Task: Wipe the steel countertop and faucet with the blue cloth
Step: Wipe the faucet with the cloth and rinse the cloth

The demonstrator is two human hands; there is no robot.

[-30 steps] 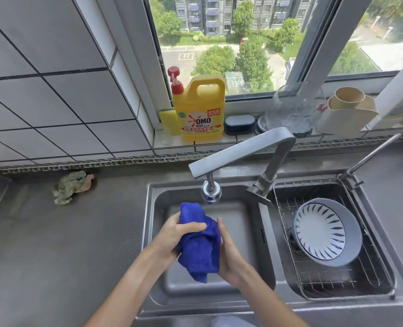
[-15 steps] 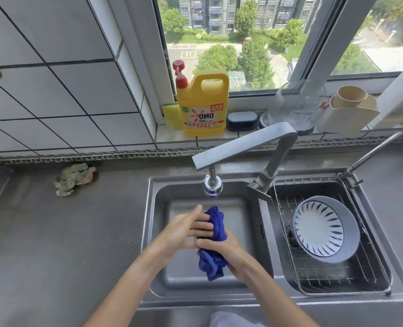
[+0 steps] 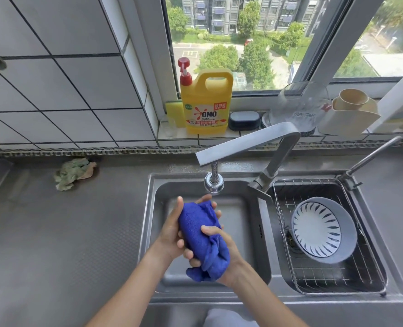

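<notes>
In the head view, the left hand point(image 3: 172, 228) and right hand point(image 3: 227, 253) both curl their fingers around the bunched royal-blue microfibre cloth point(image 3: 201, 239), held over the left basin of the stainless-steel sink point(image 3: 148, 232), just below the angular grey steel faucet point(image 3: 247, 143). This looks like wringing in preparation; no wiping has begun. Next, the cloth likely needs spreading flat against the textured steel countertop point(image 3: 54, 232).
</notes>
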